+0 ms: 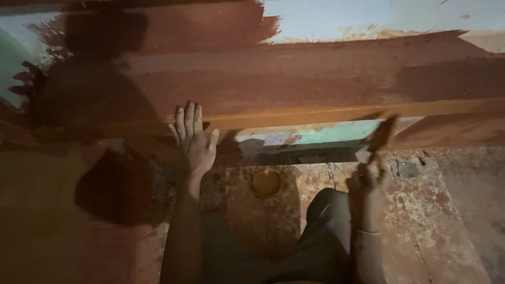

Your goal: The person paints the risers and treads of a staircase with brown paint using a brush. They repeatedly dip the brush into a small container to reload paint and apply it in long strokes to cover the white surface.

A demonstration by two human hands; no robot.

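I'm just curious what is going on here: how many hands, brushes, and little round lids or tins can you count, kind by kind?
Bare hands: 2, the left hand flat against the reddish-brown painted ledge, the right hand gripping the brush
Paint-smeared brown brush: 1
Small round yellowish lid or tin on the rusty floor: 1
Total: 4

We are facing a wet red-brown painted beam closing off the far side. Our left hand is pressing flat against it, and our right hand is holding a brush beneath its lower edge. Between them, floor around the small round tin is lying open; our knee is crowding the near side.
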